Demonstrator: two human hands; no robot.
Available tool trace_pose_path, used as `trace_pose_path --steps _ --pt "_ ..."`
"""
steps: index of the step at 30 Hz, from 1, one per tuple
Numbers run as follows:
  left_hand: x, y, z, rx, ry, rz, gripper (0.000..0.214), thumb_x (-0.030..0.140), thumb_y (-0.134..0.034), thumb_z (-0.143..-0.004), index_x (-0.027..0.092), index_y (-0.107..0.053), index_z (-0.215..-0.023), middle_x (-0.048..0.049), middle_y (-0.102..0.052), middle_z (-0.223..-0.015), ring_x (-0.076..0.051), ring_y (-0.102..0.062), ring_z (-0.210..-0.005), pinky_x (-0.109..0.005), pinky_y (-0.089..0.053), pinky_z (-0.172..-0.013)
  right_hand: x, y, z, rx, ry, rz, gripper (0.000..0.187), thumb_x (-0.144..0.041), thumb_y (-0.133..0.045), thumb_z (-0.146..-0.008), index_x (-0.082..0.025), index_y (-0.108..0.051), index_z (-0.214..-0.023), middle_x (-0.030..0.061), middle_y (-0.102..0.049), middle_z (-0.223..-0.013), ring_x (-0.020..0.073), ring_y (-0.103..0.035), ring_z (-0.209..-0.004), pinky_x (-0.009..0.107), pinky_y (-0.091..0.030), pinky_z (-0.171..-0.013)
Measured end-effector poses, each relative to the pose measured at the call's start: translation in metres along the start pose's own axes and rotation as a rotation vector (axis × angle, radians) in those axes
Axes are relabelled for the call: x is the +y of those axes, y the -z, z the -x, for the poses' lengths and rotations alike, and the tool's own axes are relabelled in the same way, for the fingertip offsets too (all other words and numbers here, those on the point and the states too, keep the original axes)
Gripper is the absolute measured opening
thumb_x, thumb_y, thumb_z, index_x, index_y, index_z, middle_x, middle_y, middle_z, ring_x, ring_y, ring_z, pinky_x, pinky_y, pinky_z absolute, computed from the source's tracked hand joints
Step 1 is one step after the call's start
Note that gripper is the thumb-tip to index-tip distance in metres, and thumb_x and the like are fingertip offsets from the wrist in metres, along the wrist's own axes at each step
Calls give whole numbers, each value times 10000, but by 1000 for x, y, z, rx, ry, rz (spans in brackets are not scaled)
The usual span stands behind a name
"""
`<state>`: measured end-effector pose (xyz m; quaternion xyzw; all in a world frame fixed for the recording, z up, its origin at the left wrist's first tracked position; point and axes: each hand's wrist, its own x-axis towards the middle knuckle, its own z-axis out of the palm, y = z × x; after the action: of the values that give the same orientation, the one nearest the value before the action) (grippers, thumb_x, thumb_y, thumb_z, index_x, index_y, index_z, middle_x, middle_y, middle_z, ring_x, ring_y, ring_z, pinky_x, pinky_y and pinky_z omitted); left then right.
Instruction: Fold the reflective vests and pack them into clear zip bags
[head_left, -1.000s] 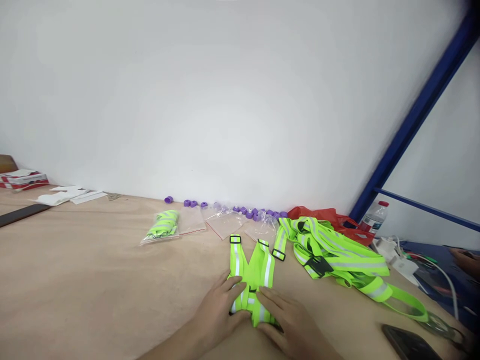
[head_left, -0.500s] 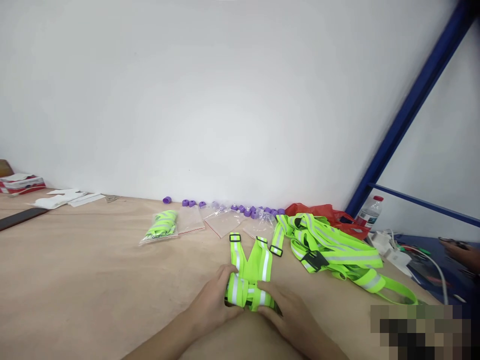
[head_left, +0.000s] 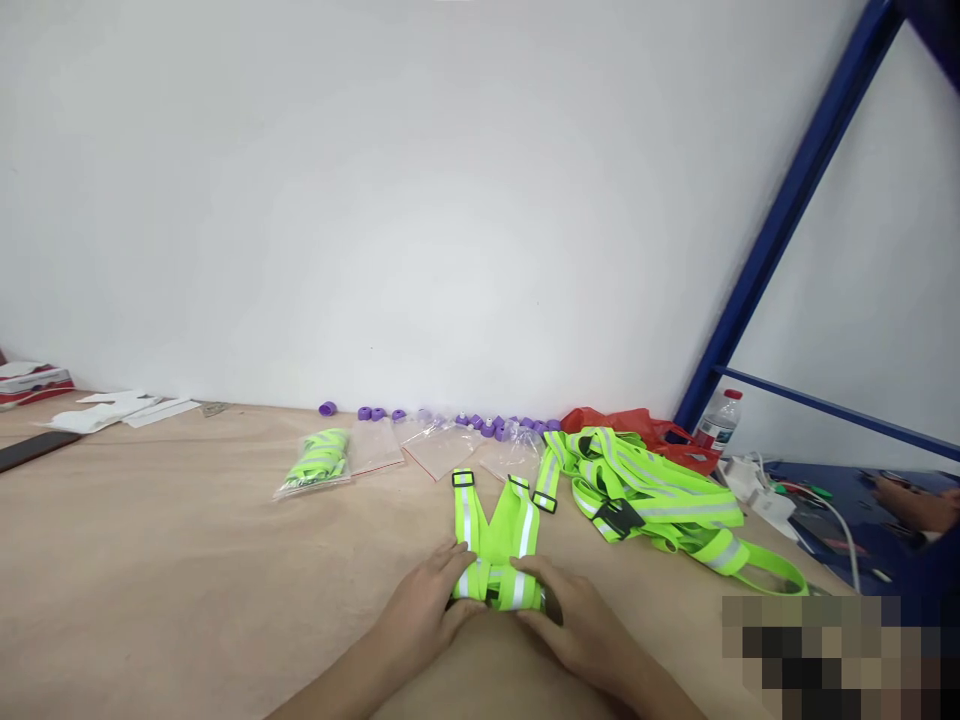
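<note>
A neon-green reflective strap vest lies on the tan table in front of me, partly folded at its near end. My left hand grips the left side of the fold, fingers curled over it. My right hand presses and holds the right side of the same fold. Two strap ends with black buckles point away from me towards the wall.
A heap of more green reflective vests lies to the right, with a red bag and a water bottle behind. A bagged vest, clear bags and purple caps line the wall. Another person's hand is at far right.
Both hands have rolled the near end of the vest over towards the wall, so the fold is thicker and the straps beyond it look shorter. The view has shifted slightly.
</note>
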<state>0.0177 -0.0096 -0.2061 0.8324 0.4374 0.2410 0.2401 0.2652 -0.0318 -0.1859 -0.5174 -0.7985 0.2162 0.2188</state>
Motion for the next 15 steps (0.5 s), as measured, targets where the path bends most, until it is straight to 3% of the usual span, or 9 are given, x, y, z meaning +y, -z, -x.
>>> trace_pose_path --steps 5,8,15 --pt "9 6 -1 22 70 101 308 371 -502 -967 233 -521 -1242 -59 -710 -1110 -230 -663 -975 -317 -505 -843 3 3 -3 41 -11 -113 361 -378 -554 -904 -224 -620 -1224 56 -745 -1067 252 -687 -955 357 -529 -865" --pt "10 7 -1 20 71 95 293 378 -463 -983 229 -523 -1227 -60 -705 -1113 -238 -656 -986 -311 -485 -832 5 3 -4 42 -5 -108 381 -408 -526 -920 -216 -629 -1232 60 -748 -1012 251 -686 -901 359 -529 -846" --pt "11 6 -3 -11 107 36 285 346 -415 -997 223 -506 -1237 -78 -700 -1126 -259 -662 -1008 -321 -466 -833 5 1 -6 32 -32 -93 463 -449 -558 -903 -199 -630 -1286 96 -741 -1139 288 -682 -1016 402 -519 -915"
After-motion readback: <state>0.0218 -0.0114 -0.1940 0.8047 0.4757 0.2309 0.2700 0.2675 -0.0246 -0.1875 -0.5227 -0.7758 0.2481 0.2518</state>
